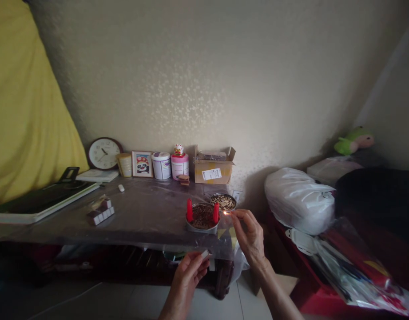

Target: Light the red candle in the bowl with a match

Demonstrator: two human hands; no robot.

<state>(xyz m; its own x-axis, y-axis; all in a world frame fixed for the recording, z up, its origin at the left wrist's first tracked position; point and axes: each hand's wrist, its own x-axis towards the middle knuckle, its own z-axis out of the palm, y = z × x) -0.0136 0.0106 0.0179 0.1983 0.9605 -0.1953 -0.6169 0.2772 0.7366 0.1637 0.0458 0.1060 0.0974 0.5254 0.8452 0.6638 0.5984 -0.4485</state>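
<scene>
My right hand [249,234] pinches a lit match [227,213], its small flame right beside the right one of two red candles [216,212]. The other red candle [189,210] stands at the left rim of a round bowl [202,227] filled with dark grainy stuff, near the table's front right corner. My left hand [189,270] is lower, below the table edge, closed on a small matchbox [205,254]. A second small bowl [223,201] with pale sticks sits just behind.
The low table [144,218] is covered in clear plastic. Along the wall stand a clock [103,153], a framed picture [142,164], two tubs [170,166] and a cardboard box [213,168]. A white bag [299,200] and clutter fill the right side.
</scene>
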